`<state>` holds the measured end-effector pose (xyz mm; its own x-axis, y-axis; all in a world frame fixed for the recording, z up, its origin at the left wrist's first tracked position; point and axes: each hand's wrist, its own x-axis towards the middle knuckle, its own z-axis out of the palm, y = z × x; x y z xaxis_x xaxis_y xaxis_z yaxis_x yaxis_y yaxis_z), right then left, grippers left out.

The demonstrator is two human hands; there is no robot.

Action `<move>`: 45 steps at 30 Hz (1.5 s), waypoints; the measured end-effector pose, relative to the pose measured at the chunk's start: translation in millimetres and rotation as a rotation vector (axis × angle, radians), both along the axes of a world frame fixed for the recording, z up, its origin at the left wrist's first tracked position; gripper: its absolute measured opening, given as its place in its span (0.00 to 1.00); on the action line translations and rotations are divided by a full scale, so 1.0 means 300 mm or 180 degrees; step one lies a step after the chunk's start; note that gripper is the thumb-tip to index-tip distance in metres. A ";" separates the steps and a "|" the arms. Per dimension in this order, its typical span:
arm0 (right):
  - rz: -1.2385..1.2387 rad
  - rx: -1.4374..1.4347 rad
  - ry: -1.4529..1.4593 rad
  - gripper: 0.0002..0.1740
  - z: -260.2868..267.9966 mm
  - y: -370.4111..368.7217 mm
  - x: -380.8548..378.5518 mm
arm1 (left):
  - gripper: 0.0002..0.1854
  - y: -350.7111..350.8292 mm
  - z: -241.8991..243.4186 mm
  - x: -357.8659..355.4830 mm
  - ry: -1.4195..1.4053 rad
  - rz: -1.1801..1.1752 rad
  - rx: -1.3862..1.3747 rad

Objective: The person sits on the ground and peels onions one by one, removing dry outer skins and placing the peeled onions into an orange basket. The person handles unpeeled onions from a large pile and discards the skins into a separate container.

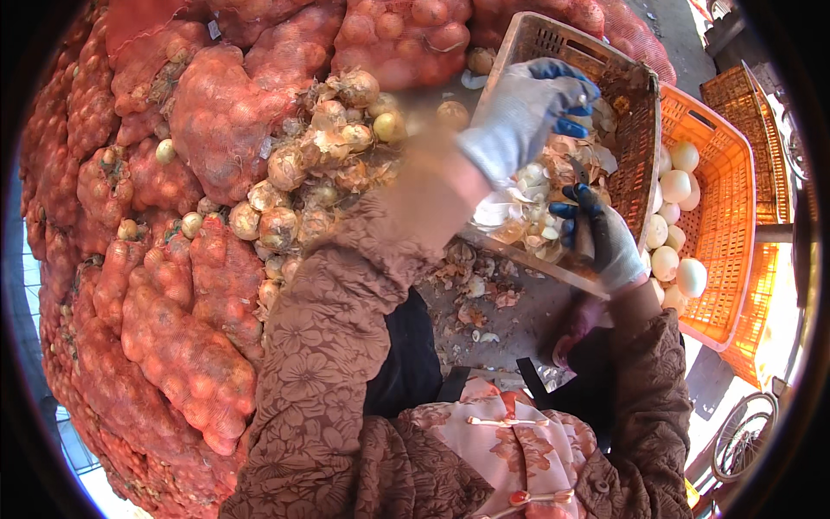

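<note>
My left hand [528, 113], in a grey glove with blue fingertips, is over the dirty plastic crate [639, 162]. Its fingers are bent, and a small pale bit shows at the fingertips; whether they grip it is unclear. Lower right, my right hand [603, 243], gloved alike, is closed around the handle of a small knife [579, 170], whose blade points up and away from me. Below the hands, onion skins and pale onion pieces [533, 176] lie in the crate. Peeled onions [675, 186] lie in the orange crate [720, 285] at the right.
Red mesh sacks of onions [214, 123] are piled at the left and far side. Loose unpeeled onions [279, 228] lie beside my left sleeve. Onion scraps [473, 314] litter the ground before me. More orange crates [746, 123] and a bicycle wheel [744, 436] are at the right.
</note>
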<state>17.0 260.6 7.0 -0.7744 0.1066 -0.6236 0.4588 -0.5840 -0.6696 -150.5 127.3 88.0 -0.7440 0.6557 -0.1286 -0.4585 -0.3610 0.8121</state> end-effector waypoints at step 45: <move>0.0558 0.1379 0.0773 0.17 0.001 -0.171 0.072 | 0.53 -0.359 -0.177 0.222 0.2125 -0.0814 -0.2942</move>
